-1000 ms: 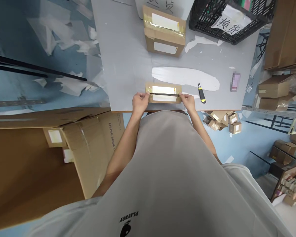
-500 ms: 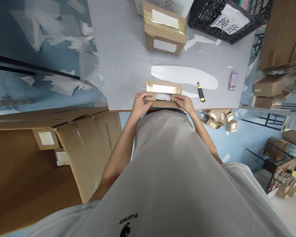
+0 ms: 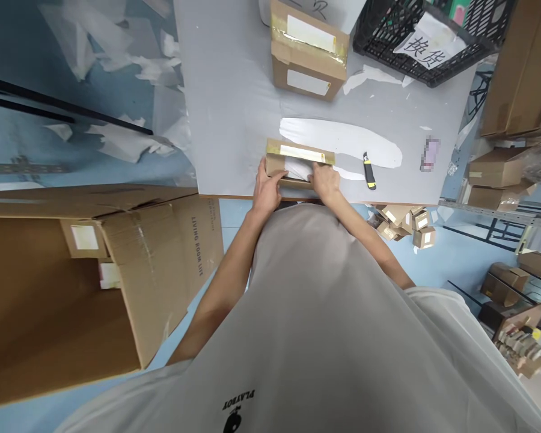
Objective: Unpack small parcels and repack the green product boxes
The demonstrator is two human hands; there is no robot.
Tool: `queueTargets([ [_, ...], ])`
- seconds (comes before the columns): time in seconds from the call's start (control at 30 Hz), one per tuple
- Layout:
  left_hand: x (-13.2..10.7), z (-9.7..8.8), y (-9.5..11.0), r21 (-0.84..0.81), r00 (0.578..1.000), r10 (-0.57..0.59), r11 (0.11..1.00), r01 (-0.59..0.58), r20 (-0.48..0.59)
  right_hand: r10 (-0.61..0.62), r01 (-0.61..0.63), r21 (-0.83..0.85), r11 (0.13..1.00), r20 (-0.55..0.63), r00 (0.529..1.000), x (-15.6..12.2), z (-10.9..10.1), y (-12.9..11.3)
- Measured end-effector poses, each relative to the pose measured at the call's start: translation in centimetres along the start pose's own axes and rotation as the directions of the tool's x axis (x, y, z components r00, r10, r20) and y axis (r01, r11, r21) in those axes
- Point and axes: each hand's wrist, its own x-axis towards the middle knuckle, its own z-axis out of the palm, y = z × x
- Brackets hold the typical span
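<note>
A small cardboard box (image 3: 276,163) lies at the table's near edge, its long opened side turned toward me. White wrapping material (image 3: 297,169) shows inside the opening. My left hand (image 3: 267,189) grips the left end of the box, thumb at the opening and fingers along the outer side. At the right end, my right hand (image 3: 325,180) is closed with its fingertips at the opening, against the white material. What exactly those fingertips pinch is hidden. To the right of the box lies a black and yellow utility knife (image 3: 368,172).
Behind the box is a strip of white paper (image 3: 342,137). A larger taped carton (image 3: 309,57) and a black plastic crate (image 3: 379,45) stand farther back. A big open carton (image 3: 175,264) is on the left, and several small boxes (image 3: 401,221) lie below the table's right side.
My right hand has moved from the box's right end flap inward to the opening. My left hand has shifted up around the left end. The box looks slightly tilted now.
</note>
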Motion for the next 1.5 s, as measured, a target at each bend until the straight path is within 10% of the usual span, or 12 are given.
queueTargets([
  [0.27, -0.9, -0.1, 2.6, 0.085, 0.996, -0.008, 0.996, 0.016, -0.09, -0.117, 0.122, 0.098, 0.988, -0.063, 0.991, -0.2, 0.4, 1.1],
  [0.7, 0.7, -0.1, 5.1, 0.306, 0.994, -0.074, 0.947, 0.095, -0.082, -0.268, 0.276, 0.238, 0.931, -0.064, 0.961, -2.7, -6.4, 8.7],
  [1.07, 2.0, 4.5, 8.6, 0.325, 0.995, -0.089, 0.941, 0.097, -0.04, -0.096, 0.143, 0.366, 0.92, -0.144, 0.985, 1.2, -6.5, 16.8],
  [1.3, 3.1, 6.3, 9.8, 0.33, 0.983, -0.086, 0.934, 0.135, -0.16, -0.032, 0.05, 0.34, 0.939, -0.06, 0.998, 0.0, -3.1, 16.1],
  [1.5, 3.5, 6.3, 10.7, 0.321, 0.985, -0.052, 0.941, 0.104, -0.167, 0.004, 0.052, 0.193, 0.98, -0.277, 0.961, -3.0, -3.6, 14.9],
])
